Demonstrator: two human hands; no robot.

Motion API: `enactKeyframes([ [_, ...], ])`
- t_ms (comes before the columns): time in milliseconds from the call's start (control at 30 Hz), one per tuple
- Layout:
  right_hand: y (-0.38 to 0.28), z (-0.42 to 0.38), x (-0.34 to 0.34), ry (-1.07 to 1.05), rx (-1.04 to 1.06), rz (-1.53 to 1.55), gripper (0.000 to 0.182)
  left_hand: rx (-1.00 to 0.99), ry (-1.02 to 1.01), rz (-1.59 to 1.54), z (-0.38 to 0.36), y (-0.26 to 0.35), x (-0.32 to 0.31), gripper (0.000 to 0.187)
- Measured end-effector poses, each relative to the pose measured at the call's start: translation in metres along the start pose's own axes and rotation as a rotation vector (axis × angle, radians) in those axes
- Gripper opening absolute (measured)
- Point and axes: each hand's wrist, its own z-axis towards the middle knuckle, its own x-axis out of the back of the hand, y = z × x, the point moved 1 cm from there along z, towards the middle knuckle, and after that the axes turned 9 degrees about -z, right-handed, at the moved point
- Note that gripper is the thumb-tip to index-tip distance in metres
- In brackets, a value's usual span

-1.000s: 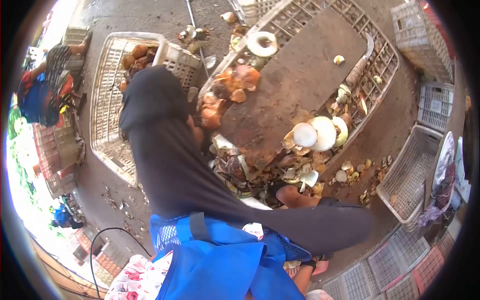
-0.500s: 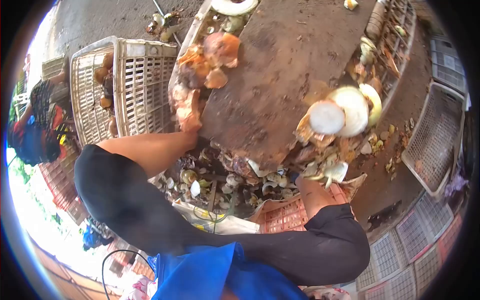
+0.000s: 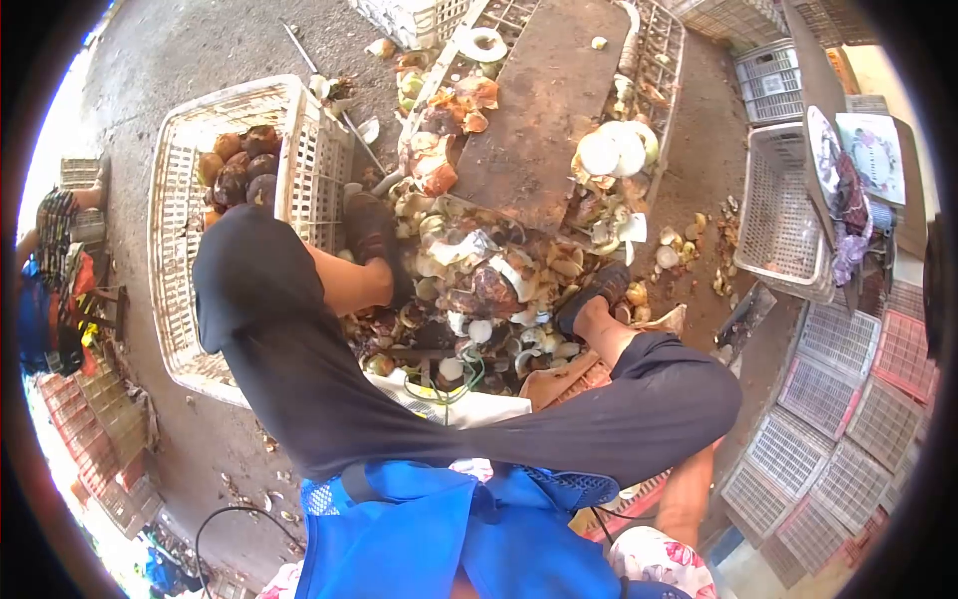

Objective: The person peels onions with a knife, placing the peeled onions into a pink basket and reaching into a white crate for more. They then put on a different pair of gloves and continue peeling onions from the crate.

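Observation:
Neither of my hands shows. My right forearm (image 3: 687, 491) reaches down beside my bent right leg (image 3: 639, 409), and the hand at its end is hidden behind the leg. My left hand is out of sight. A reddish crate (image 3: 649, 496), partly hidden by my leg, is nearest to the right forearm. Between my feet lies a heap of peelings and pale cut pieces (image 3: 479, 290). Beyond it, a dirty brown board (image 3: 544, 110) rests on a crate, with white round slices (image 3: 614, 150) at its right and orange-brown peels (image 3: 439, 160) at its left.
A white crate (image 3: 294, 110) holding several round brown items (image 3: 239, 165) stands by my left knee. To the right are a grey crate (image 3: 783, 200) and stacked crates (image 3: 828, 399). Another person (image 3: 60, 290) is at the far left. Scraps (image 3: 679, 245) litter the ground.
The view has shifted, so the board appears smaller and higher, and both feet and the crate's brown contents show. My right forearm has come into view at lower right.

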Motion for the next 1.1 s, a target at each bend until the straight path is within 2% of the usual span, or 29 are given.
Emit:
enactKeyframes([
  [67, -0.024, 0.016, 0.039, 0.009, 0.173, -0.188, 0.026, -0.024, 0.002, -0.041, 0.019, -0.009, 0.021, 0.027],
  [133, -0.124, -0.009, 0.073, -0.090, 0.322, -0.439, 0.026, -0.070, -0.033, -0.112, 0.052, -0.026, 0.067, 0.027],
  [200, -0.190, -0.015, 0.105, -0.057, 0.814, -0.740, 0.022, -0.139, -0.057, -0.254, 0.088, -0.029, 0.114, 0.027],
  [300, -0.245, -0.022, 0.115, -0.274, 1.268, -0.791, 0.020, -0.352, 0.161, -0.489, 0.075, 0.093, 0.068, 0.027],
  [367, -0.276, -0.069, 0.094, -0.395, 1.244, -0.975, 0.020, -0.387, 0.112, -0.483, 0.096, 0.104, 0.055, 0.025],
  [433, -0.267, -0.090, 0.052, -0.487, 1.380, -0.818, 0.016, -0.483, 0.063, -0.494, 0.116, 0.101, 0.024, 0.024],
  [533, -0.246, -0.101, -0.035, -0.640, 1.416, -0.954, 0.013, -0.616, 0.249, -0.301, 0.116, 0.120, -0.002, 0.023],
  [633, -0.233, -0.111, -0.114, -0.709, 1.485, -1.175, 0.015, -0.899, 0.326, 0.038, 0.111, 0.143, -0.007, 0.023],
  [667, -0.222, -0.116, -0.134, -0.679, 1.496, -1.211, 0.016, -0.916, 0.188, 0.012, 0.121, 0.147, -0.008, 0.022],
  [700, -0.211, -0.121, -0.153, -0.651, 1.509, -1.247, 0.017, -0.611, -0.044, -0.313, 0.148, 0.138, -0.012, 0.022],
  [767, -0.185, -0.131, -0.179, -0.601, 1.408, -1.191, 0.019, -0.562, 0.088, -0.108, 0.134, 0.147, -0.043, 0.024],
  [867, -0.165, -0.149, -0.195, -0.578, 1.227, -1.069, 0.021, -0.610, 0.160, 0.026, 0.110, 0.159, -0.062, 0.024],
  [967, -0.149, -0.140, -0.222, -0.705, 1.300, -0.927, 0.021, -0.643, 0.149, 0.043, 0.098, 0.158, -0.068, 0.025],
  [1000, -0.153, -0.145, -0.230, -0.722, 1.259, -0.918, 0.022, -0.646, 0.144, 0.048, 0.094, 0.158, -0.068, 0.025],
  [1100, -0.158, -0.162, -0.269, -0.801, 1.279, -1.010, 0.024, -0.648, 0.125, 0.064, 0.089, 0.160, -0.071, 0.025],
])
